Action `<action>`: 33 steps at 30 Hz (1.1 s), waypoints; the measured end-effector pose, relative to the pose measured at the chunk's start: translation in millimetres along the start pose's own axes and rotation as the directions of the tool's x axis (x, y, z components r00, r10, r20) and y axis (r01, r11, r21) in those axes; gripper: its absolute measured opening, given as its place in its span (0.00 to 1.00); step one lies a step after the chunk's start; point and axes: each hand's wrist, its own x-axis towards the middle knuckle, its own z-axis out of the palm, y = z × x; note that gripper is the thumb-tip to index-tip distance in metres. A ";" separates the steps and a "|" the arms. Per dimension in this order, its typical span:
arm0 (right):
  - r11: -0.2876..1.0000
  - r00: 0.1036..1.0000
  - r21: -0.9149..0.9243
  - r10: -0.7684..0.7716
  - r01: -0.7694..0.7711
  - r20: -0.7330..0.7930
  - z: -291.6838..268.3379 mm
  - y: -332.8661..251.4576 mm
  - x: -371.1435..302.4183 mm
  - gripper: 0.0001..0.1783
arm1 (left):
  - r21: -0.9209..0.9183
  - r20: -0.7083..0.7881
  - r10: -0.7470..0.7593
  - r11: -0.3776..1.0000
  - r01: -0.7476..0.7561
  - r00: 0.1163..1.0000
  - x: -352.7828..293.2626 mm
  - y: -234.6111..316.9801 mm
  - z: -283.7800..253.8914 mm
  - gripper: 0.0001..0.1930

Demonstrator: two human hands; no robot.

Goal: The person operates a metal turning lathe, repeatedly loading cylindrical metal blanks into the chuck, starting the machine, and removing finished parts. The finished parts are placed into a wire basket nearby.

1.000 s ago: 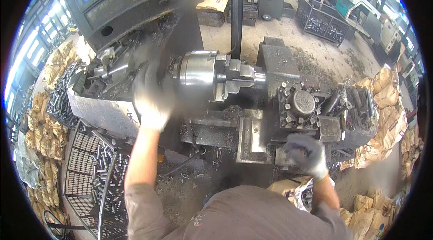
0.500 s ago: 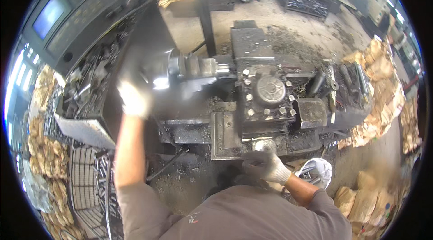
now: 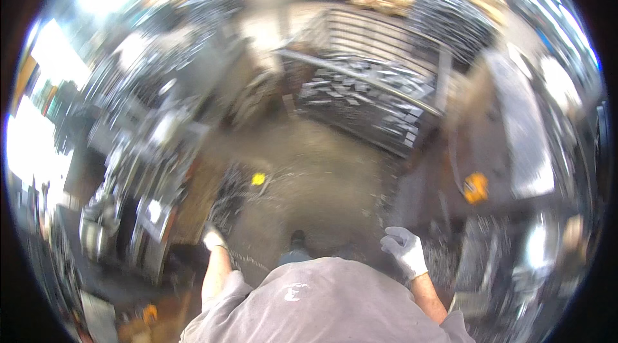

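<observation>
My right hand (image 3: 404,253), in a white work glove with greyish fingertips, hangs out to the right of my body. Its fingers are loosely bent and apart, and nothing shows in them. On the left, my left hand (image 3: 214,238), also gloved, is low beside blurred dark machinery (image 3: 135,214). Motion smears its fingers, so I cannot make out their pose or anything in them. Neither hand visibly touches anything.
Ahead stands a wire-sided bin (image 3: 367,95) full of flat metal pieces. A small yellow thing (image 3: 258,179) is ahead on the left. To the right are an orange-yellow object (image 3: 476,187) and a pale metal panel (image 3: 524,130). Stained floor (image 3: 309,162) lies between.
My view has turned from the lathe-like machine to a floor area with a bin. My left hand has come back from the machine, and my right hand has left its front edge.
</observation>
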 end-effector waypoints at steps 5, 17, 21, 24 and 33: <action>0.948 0.925 -0.263 -0.069 0.177 0.373 173.4 -62.0 91.7 0.21 | 0.960 -0.012 -0.659 0.203 0.193 0.752 9.0 -215.8 -194.0 0.22; 0.698 0.576 -0.432 0.034 0.571 0.817 389.7 -129.2 154.8 0.25 | 0.490 -0.753 -0.102 0.573 0.657 0.650 -108.7 -331.7 -337.9 0.24; 0.642 0.560 -0.476 0.086 0.602 0.824 401.6 -137.8 170.1 0.25 | 0.136 -0.748 -0.460 0.599 0.789 0.478 -90.7 -338.6 -340.0 0.18; 0.574 0.586 -0.514 0.070 0.638 0.807 399.3 -144.1 192.3 0.26 | 0.157 -0.770 -0.477 0.502 0.851 0.423 -54.0 -315.6 -333.0 0.18; 0.481 0.505 -0.473 0.072 0.738 0.860 359.7 -157.9 333.8 0.27 | 0.329 -0.005 -0.490 0.823 0.464 0.872 28.4 -92.3 -53.9 0.20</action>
